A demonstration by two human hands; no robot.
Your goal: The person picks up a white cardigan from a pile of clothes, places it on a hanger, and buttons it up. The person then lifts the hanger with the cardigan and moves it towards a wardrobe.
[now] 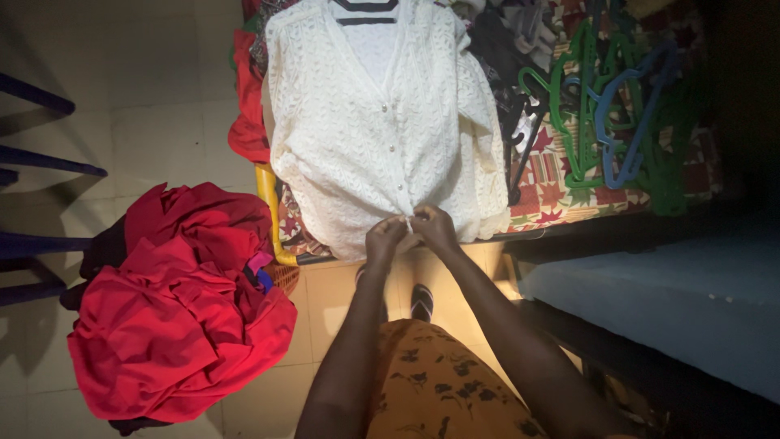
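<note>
A white knitted cardigan [382, 122] lies spread on a dark hanger [366, 10], its buttoned front facing up. At its bottom hem, my left hand [384, 241] and my right hand [435, 228] meet on the button band. Both pinch the fabric near the lowest button, fingertips touching each other. The button itself is hidden under my fingers.
A heap of red clothes [175, 309] sits on the tiled floor at the left. Green and blue plastic hangers [617, 114] lie on a patterned cloth [561, 183] at the right. A blue mattress [658, 293] runs along the right. Dark chair legs [41, 158] stand far left.
</note>
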